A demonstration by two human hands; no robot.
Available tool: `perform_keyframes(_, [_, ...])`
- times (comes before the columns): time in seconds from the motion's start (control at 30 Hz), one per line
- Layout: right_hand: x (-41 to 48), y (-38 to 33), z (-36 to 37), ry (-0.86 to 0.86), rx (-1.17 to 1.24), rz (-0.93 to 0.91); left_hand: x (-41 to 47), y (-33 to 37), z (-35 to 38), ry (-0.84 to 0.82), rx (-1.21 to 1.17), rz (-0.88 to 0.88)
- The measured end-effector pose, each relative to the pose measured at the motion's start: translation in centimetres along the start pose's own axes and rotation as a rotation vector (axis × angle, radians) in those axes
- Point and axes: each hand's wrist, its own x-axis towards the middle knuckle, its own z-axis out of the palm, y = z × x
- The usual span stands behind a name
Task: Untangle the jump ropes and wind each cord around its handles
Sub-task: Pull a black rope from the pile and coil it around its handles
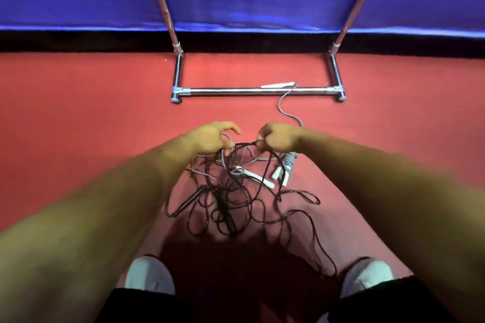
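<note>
Two hands (210,137) (279,139), two black handles (187,203) (227,215), two shoes (149,275) (367,278), one chrome rack (252,91).

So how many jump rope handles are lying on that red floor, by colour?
White handles: 4, one by the metal frame, one in the tangle, two in the wound bundle
Black handles: 2, both in the tangle
Total: 6
</note>
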Motion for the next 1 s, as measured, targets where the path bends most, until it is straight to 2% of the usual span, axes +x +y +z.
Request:
perform_keyframes(0.1, [-4.4,-3.2,-2.5,0.026,0.395,-0.066,-3.0,3.2,-2.0,-0.017,0.033,0.035])
perform_keyframes(0.23, [-9.8,-7.2,-5.5,0.082,0.62,-0.188,-7.7,7.6,-4.5,0.006,0.061,0.125])
perform_keyframes(0.27, [-11.2,-8.3,-6.4,0.114,0.627,-0.224,-9.0,8.8,-5.0,0.035,0.019,0.171])
perform_keyframes(0.33, [-14.0,-10.0,-8.0,0.176,0.69,-0.305,-11.6,11.0,-5.3,0.057,-0.224,0.23])
perform_keyframes(0.4, [-16.6,-11.8,-9.8,0.224,0.803,-0.398,-13.1,12.5,-5.4,0.014,-0.413,0.29])
perform_keyframes(0.47, [-19.4,-13.4,-11.8,0.282,0.927,-0.497,-14.1,13.2,-5.5,0.013,-0.379,0.33])
perform_keyframes(0.57, [-22.6,-14.8,-14.2,0.416,1.116,-0.626,-15.6,13.4,-5.2,0.069,-0.217,0.294])
perform_keyframes(0.63, [-23.9,-14.7,-14.8,0.578,1.023,-0.601,-16.5,13.3,-5.2,0.213,-0.355,0.309])
perform_keyframes(0.7, [-24.3,-13.7,-14.8,0.75,0.728,-0.471,-17.1,13.7,-5.6,0.339,-0.565,0.336])
perform_keyframes(0.77, [-24.2,-12.1,-13.9,0.837,0.468,-0.315,-17.6,14.4,-6.4,0.46,-0.6,0.377])
perform_keyframes(0.9, [-23.4,-9.0,-11.9,0.847,0.315,-0.207,-18.1,14.9,-7.6,0.683,-0.402,0.401])
perform_keyframes(1.0, [-22.9,-8.1,-10.9,0.747,0.215,-0.145,-18.3,14.7,-7.5,0.666,-0.413,0.36])
